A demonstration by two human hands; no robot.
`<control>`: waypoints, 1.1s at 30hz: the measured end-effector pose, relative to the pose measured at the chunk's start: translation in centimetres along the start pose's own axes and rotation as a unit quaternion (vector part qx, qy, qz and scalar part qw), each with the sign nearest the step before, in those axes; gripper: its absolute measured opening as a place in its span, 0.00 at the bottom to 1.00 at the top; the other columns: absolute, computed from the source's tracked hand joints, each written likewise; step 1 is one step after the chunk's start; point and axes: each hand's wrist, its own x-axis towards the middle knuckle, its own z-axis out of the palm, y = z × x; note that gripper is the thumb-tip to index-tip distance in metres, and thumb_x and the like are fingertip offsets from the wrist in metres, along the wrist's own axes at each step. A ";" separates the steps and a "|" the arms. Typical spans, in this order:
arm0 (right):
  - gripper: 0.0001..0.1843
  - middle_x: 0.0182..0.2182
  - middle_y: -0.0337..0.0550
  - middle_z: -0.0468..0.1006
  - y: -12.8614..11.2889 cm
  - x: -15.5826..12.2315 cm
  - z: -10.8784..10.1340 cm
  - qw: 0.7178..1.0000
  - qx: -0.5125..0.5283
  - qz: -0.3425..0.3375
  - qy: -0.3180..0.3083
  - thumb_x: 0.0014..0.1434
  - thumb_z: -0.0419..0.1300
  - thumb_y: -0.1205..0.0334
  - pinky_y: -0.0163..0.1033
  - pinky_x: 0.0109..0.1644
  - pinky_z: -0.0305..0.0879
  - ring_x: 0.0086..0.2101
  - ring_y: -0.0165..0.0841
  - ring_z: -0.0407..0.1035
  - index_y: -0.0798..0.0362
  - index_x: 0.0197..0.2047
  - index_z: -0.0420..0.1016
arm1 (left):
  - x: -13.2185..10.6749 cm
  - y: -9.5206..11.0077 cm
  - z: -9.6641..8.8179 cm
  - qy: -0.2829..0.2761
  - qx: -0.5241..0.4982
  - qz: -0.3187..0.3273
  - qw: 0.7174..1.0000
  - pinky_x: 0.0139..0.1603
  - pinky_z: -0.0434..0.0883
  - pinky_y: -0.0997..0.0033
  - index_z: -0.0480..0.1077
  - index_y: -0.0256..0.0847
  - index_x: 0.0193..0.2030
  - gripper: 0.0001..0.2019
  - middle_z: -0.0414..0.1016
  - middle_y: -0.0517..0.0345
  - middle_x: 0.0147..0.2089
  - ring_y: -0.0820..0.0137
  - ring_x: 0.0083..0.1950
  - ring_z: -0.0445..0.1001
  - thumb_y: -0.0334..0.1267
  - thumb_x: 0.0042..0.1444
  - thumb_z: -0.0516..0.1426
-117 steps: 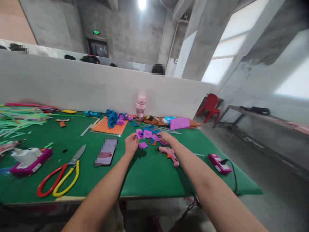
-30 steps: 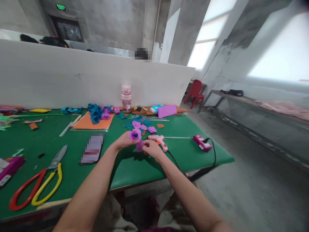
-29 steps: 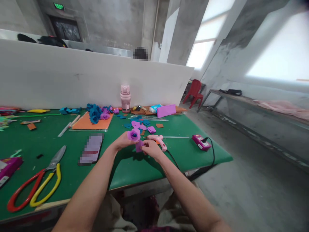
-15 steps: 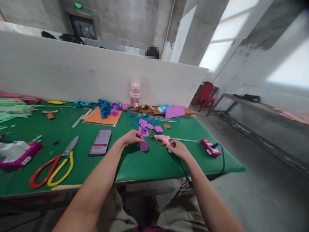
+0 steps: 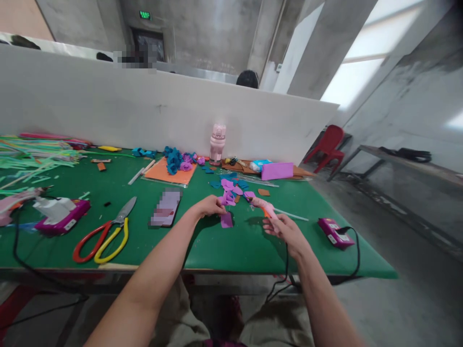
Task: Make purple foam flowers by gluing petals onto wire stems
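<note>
My left hand is closed, its fingertips pinching a curled purple foam piece above the green table. Just below those fingertips is a flat purple square; whether it touches them I cannot tell. In my right hand is a pink hot glue gun, raised over the table with its nozzle pointing left and its black cord hanging down. Loose purple petals and blue pieces lie behind the hands.
Left of my arm are a phone and red-and-yellow-handled scissors. Purple power strips stand at both sides. A pink bottle stands before the white partition. Finished-looking blue flowers rest on an orange sheet.
My right hand has lifted the glue gun off the table. My left hand still pinches the curled purple piece. The view has swung left, so everything appears further right.
</note>
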 end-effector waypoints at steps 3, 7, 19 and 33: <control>0.11 0.24 0.37 0.71 -0.8 -2.3 1.1 0.958 0.265 0.069 -0.086 0.49 0.62 0.64 0.30 0.30 0.70 0.25 0.25 0.68 0.55 0.36 0.68 | 0.0 0.0 0.0 0.003 0.010 -0.006 1.000 0.15 0.45 0.76 0.74 0.31 0.24 0.12 0.68 0.60 0.19 0.82 0.15 0.50 0.41 0.38 0.63; 0.12 0.20 0.33 0.63 -0.7 -4.2 2.8 0.868 0.416 0.161 -0.217 0.57 0.57 0.56 0.22 0.15 0.57 0.16 0.20 0.57 0.57 0.37 0.68 | 0.0 0.1 0.0 0.000 0.028 -0.005 1.000 0.15 0.45 0.76 0.74 0.31 0.25 0.13 0.68 0.59 0.19 0.82 0.15 0.50 0.41 0.38 0.62; 0.18 0.26 0.39 0.71 0.3 -5.2 2.9 0.989 0.104 0.015 -0.105 0.52 0.60 0.48 0.34 0.27 0.66 0.24 0.28 0.66 0.55 0.34 0.68 | 0.0 0.3 0.1 0.005 0.003 -0.044 0.999 0.13 0.45 0.76 0.72 0.33 0.21 0.13 0.66 0.62 0.17 0.82 0.13 0.50 0.43 0.35 0.64; 0.18 0.18 0.32 0.65 -0.2 -5.7 3.8 0.977 -0.183 -0.075 -0.084 0.58 0.52 0.46 0.32 0.24 0.60 0.19 0.26 0.60 0.53 0.39 0.66 | -0.8 1.8 0.2 0.029 0.038 -0.077 0.996 0.15 0.47 0.75 0.69 0.35 0.16 0.13 0.60 0.65 0.11 0.80 0.14 0.51 0.41 0.32 0.66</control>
